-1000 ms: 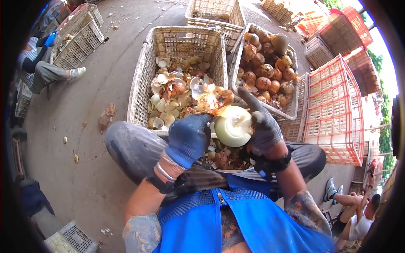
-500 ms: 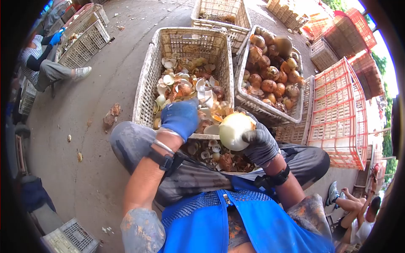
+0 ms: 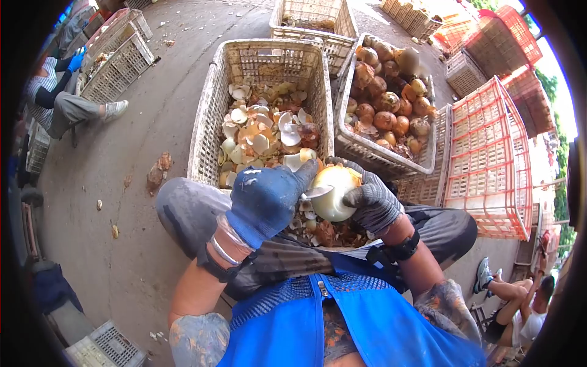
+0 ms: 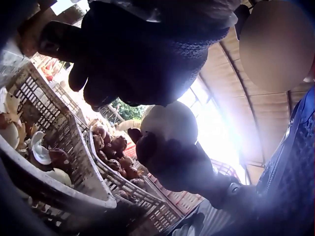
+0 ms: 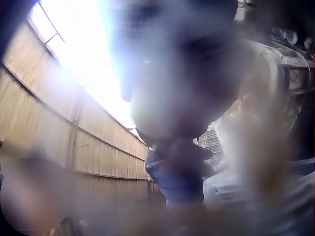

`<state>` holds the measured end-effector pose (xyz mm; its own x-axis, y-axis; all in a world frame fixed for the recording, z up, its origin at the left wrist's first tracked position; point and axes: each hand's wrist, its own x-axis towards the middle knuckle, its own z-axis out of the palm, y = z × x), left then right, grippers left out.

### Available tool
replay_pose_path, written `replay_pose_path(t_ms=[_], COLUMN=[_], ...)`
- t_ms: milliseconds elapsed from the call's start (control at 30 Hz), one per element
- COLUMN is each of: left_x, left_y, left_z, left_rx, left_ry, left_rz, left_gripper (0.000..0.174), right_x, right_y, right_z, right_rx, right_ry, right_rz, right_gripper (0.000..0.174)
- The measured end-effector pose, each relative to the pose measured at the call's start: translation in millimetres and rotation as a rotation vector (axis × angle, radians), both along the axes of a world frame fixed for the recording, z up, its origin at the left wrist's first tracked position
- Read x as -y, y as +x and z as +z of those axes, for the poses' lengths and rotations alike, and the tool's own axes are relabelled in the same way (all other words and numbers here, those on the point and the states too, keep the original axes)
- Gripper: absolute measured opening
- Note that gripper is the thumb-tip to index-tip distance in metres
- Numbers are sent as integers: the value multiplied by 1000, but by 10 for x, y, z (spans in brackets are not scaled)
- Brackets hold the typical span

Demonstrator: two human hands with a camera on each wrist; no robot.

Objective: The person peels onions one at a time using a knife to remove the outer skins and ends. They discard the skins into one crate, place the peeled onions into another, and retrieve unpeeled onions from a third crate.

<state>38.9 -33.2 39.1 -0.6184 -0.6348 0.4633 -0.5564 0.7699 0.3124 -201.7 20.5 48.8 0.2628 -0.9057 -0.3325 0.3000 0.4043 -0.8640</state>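
Observation:
A partly peeled onion (image 3: pixel 335 194) is gripped by my right hand (image 3: pixel 374 202) in a grey glove, fingers curled round its right side. My left hand (image 3: pixel 266 194), in a blue glove, is curled round a small knife whose pale blade (image 3: pixel 318 192) lies against the onion's left side; the handle is hidden. In the left wrist view the left glove (image 4: pixel 142 54) is dark above the white onion (image 4: pixel 170 123). The right wrist view is blurred, with the blue left glove (image 5: pixel 177 172) below the onion (image 5: pixel 152 110). Both hands are just above the near rim of the peel crate (image 3: pixel 202 122).
Loose peels (image 3: pixel 260 137) lie in that crate. A crate of unpeeled onions (image 3: pixel 385 119) stands right of it, and another crate (image 3: pixel 315 37) behind. Red-and-white crates (image 3: pixel 489 159) stand at the right. People sit at the far left (image 3: pixel 58 92) and lower right (image 3: pixel 529 315).
My left hand moved off the onion to the left over the peel crate, then came back against it. Loose skin that hung by the onion has gone, and my right hand has turned the onion.

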Motion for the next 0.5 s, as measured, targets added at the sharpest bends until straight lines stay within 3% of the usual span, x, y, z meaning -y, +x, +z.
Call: replay_pose_path(t_ms=[167, 233, 333, 367, 467, 500], left_x=[-83, -114, -111, -96, 134, 372], left_y=[-87, -117, -118, -113, -114, -118], left_z=[-126, -161, -271, -291, -424, -577], left_rx=[48, 20, -25, -24, -3, 1], left_ry=[1, 100, 208, 208, 377, 705], left_rz=[91, 128, 134, 136, 133, 293], left_gripper=[53, 56, 54, 54, 48, 46], right_x=[0, 32, 38, 71, 131, 104], right_y=[17, -17, 59, 104, 22, -42], right_z=[-90, -172, -1, 134, 90, -39], right_rx=[-333, -726, -903, -875, -772, -633], right_ry=[-71, -286, -332, -209, -234, -251], right_rz=[-44, -11, 25, 52, 93, 103], right_gripper=[91, 95, 97, 101, 104, 106])
